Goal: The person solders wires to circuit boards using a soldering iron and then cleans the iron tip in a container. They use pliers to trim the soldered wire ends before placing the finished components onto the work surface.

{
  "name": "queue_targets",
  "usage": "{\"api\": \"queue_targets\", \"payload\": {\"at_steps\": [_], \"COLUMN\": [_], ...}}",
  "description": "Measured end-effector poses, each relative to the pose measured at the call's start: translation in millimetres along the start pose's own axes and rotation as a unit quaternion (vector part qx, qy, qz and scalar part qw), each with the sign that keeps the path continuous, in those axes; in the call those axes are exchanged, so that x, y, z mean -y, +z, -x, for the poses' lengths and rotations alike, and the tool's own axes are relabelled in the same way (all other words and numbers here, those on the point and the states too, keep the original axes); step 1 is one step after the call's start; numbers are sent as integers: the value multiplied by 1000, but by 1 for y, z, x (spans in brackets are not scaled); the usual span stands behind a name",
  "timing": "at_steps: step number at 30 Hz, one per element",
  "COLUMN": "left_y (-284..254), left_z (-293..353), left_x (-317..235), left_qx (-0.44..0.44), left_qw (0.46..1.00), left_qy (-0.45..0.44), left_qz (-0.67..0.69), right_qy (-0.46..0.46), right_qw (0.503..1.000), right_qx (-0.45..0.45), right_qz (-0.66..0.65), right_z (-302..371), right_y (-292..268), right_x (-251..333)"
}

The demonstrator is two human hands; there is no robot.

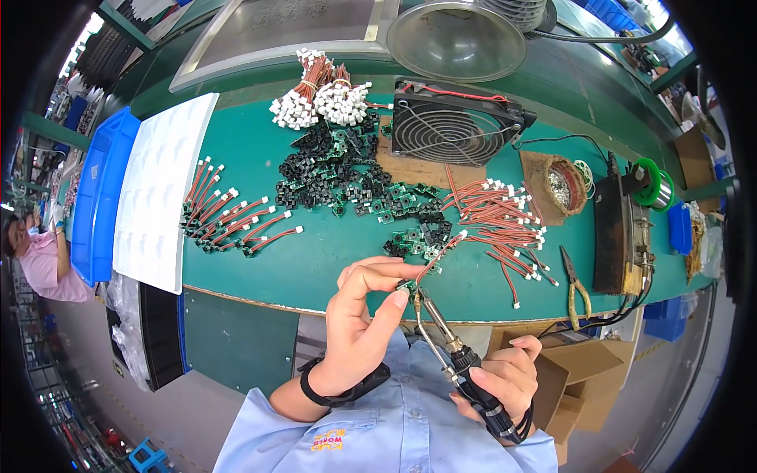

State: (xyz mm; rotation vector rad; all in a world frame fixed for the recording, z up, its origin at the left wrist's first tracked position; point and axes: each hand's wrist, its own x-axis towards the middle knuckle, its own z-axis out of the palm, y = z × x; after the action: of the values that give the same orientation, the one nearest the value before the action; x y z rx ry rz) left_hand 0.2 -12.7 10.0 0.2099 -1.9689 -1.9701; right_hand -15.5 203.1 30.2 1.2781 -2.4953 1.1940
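Close to the bench's front edge, my left hand [359,331] pinches a small green circuit board [408,289] between thumb and fingers. A red-and-brown wire lead [440,258] with a white plug rises from the board. My right hand [507,380] is closed around the black handle of a soldering iron [469,363]. A thin metal feed tube [428,337] runs alongside the iron's shaft. The iron's tip meets or nearly meets the board; exact contact is too small to tell. Beyond my hands lie loose wire leads [501,217] and a heap of boards with black parts [331,169].
Boards with leads attached [225,217] lie at left beside a white tray [162,189] and blue bin [102,197]. A black fan [453,122] stands behind. At right are a tip-cleaning pot [561,189], pliers [576,288], a soldering station [615,229] and a green solder spool [653,184].
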Motion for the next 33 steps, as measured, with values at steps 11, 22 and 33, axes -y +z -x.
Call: {"api": "queue_targets", "payload": {"at_steps": [11,22,33], "left_y": [1,-2,-7], "left_z": [0,-2,4], "left_x": [-2,-26,-10], "left_qx": [2,47,2], "left_qw": [1000,924,970], "left_qy": [-2,-202,-106], "left_qz": [-6,321,217], "right_qy": [6,241,219], "right_qw": [1000,913,951], "right_qx": [-1,-297,-202], "right_qz": [-4,144,79], "right_z": [1,-17,-10], "right_y": [-4,0,17], "right_x": [0,-86,-66]}}
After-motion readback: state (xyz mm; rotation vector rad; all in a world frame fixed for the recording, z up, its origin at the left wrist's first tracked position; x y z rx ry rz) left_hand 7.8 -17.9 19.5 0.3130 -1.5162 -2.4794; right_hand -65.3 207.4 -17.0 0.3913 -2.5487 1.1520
